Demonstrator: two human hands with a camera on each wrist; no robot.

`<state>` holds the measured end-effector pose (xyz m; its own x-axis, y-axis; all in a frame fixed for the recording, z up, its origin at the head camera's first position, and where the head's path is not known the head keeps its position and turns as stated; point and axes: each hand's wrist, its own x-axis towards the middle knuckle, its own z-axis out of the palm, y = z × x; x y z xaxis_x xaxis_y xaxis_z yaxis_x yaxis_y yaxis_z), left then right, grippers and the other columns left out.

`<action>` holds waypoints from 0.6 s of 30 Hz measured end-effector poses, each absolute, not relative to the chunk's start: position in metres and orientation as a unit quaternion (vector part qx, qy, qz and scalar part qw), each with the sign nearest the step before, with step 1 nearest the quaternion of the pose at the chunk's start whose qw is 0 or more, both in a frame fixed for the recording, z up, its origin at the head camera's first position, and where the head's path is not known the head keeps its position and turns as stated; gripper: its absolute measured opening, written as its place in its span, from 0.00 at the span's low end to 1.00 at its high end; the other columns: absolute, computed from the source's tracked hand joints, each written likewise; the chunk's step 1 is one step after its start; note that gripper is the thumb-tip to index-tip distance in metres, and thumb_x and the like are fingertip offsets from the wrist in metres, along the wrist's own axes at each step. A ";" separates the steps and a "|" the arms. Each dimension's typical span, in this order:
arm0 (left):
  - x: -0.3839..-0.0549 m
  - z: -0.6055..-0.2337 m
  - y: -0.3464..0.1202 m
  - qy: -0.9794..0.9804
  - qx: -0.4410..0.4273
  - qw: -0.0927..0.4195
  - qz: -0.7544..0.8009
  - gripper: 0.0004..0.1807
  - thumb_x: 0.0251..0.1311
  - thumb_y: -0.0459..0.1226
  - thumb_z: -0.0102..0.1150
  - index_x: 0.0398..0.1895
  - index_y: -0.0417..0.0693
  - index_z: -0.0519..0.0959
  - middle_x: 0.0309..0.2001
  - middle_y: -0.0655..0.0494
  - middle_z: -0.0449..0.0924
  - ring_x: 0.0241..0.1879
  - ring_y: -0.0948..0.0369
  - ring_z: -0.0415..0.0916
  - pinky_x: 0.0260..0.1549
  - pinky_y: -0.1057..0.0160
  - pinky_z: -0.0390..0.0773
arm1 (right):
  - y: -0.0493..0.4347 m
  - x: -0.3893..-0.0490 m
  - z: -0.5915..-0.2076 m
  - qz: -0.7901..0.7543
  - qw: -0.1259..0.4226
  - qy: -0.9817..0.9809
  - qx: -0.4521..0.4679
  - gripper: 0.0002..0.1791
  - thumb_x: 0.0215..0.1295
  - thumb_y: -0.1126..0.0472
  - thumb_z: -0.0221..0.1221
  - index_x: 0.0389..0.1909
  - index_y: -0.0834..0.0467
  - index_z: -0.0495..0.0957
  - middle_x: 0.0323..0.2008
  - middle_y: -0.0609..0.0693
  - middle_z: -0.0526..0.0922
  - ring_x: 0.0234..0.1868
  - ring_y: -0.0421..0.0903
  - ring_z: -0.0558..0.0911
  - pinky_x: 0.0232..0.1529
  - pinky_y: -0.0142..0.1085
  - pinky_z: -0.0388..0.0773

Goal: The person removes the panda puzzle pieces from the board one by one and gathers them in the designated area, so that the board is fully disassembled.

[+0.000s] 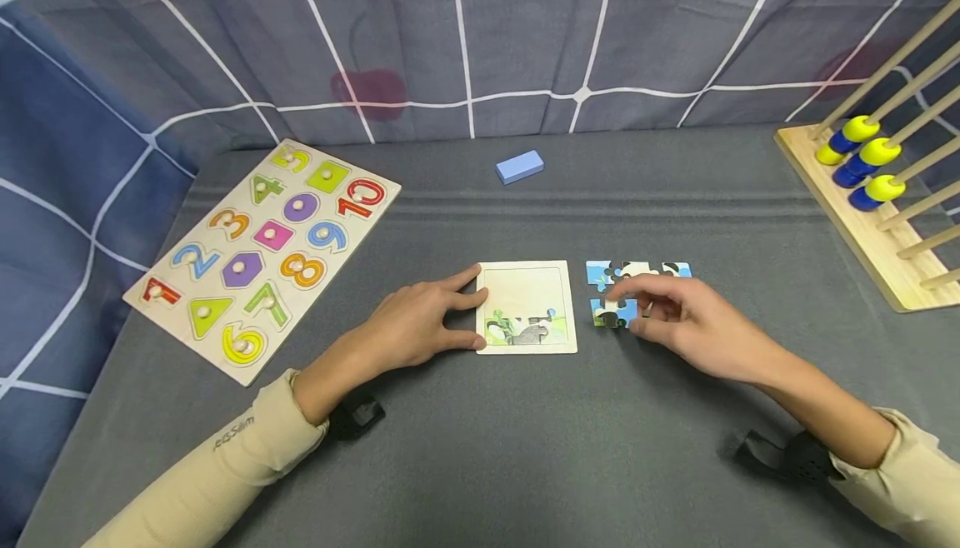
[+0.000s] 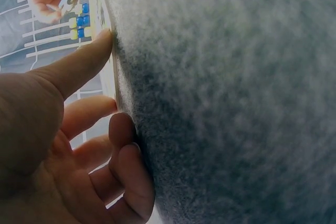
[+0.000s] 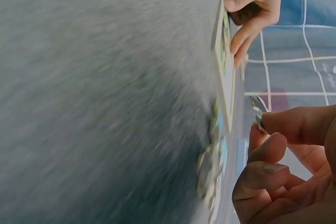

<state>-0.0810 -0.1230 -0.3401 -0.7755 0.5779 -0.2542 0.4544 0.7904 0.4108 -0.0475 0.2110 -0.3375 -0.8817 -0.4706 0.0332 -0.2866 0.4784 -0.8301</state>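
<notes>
A pale square puzzle tray (image 1: 525,350) lies on the grey cloth, its inside printed with a partly coloured panda picture. My left hand (image 1: 420,319) rests against its left edge, thumb at the near corner and fingertips at the far side. To the right of the tray, my right hand (image 1: 682,323) pinches a small jigsaw piece (image 3: 258,104) between thumb and forefinger, lifted off the table in the right wrist view. Beneath and behind that hand lie several blue, black and white jigsaw pieces (image 1: 636,268), partly covered by the fingers.
A wooden number-and-shape board (image 1: 262,261) lies at the left. Beyond the tray sits a blue block (image 1: 520,167). A wooden bead rack (image 1: 847,223) with yellow and blue beads stands at the right. A checked curtain (image 1: 517,32) hangs behind the table.
</notes>
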 end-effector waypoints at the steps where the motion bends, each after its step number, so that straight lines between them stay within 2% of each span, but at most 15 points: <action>1: -0.081 -0.340 -0.123 0.927 0.279 0.187 0.166 0.37 0.56 0.55 0.68 0.69 0.55 0.72 0.75 0.55 0.56 0.67 0.48 0.66 0.54 0.43 0.71 | 0.215 -0.046 -0.338 -0.459 0.099 0.855 -0.219 0.18 0.61 0.74 0.61 0.48 0.54 0.82 0.28 0.47 0.74 0.23 0.41 0.70 0.25 0.34 0.67; 10: -0.081 -0.339 -0.125 0.928 0.277 0.192 0.161 0.37 0.57 0.55 0.68 0.69 0.56 0.72 0.76 0.56 0.55 0.67 0.49 0.66 0.53 0.43 0.71 | 0.243 -0.036 -0.344 -0.455 0.097 0.866 -0.183 0.18 0.64 0.74 0.60 0.52 0.56 0.80 0.29 0.48 0.75 0.22 0.41 0.70 0.22 0.35 0.65; 18: -0.081 -0.339 -0.122 0.929 0.272 0.197 0.158 0.37 0.56 0.55 0.68 0.69 0.56 0.72 0.76 0.55 0.55 0.67 0.49 0.65 0.54 0.42 0.71 | 0.261 -0.032 -0.349 -0.420 0.081 0.889 -0.163 0.18 0.66 0.75 0.56 0.53 0.55 0.79 0.24 0.46 0.72 0.17 0.39 0.64 0.20 0.36 0.61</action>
<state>-0.0812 -0.1221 -0.3392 -0.7741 0.5679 -0.2797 0.4438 0.8019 0.4000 -0.0315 0.2609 -0.3488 -0.9338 -0.3578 -0.0072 -0.2217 0.5942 -0.7731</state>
